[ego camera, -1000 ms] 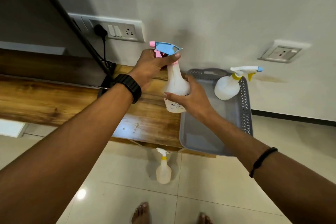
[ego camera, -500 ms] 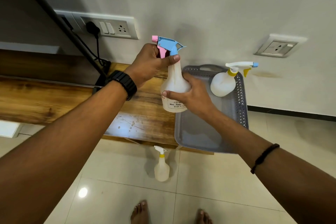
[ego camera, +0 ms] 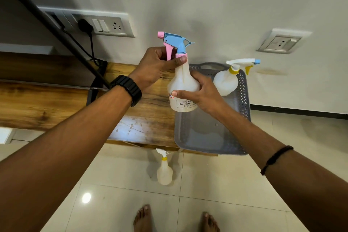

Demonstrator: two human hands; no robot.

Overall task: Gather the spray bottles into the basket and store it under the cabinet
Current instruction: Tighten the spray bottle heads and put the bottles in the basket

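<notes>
**Spray bottles: second one held above the basket's edge**

Basket (ego camera: 243, 100), grey with perforated walls, sits on the right end of the wooden counter (ego camera: 56, 105), partly overhanging it. One round white bottle (ego camera: 225, 83) with a yellow collar already stands inside, at the far end. Both hands carry the blue-and-pink-headed bottle (ego camera: 181, 84) upright, just left of the basket's near wall. The left hand (ego camera: 156, 66) has its fingers wrapped round the neck and pink trigger; the right hand (ego camera: 203, 94) has its fingers closed about the translucent body, which bears a printed label.

The step in hand appears to be loading this bottle. Next it likely needs carrying right and lowering onto the bare floor of the basket. A small bottle (ego camera: 164, 170) still waits on the floor tiles.
</notes>
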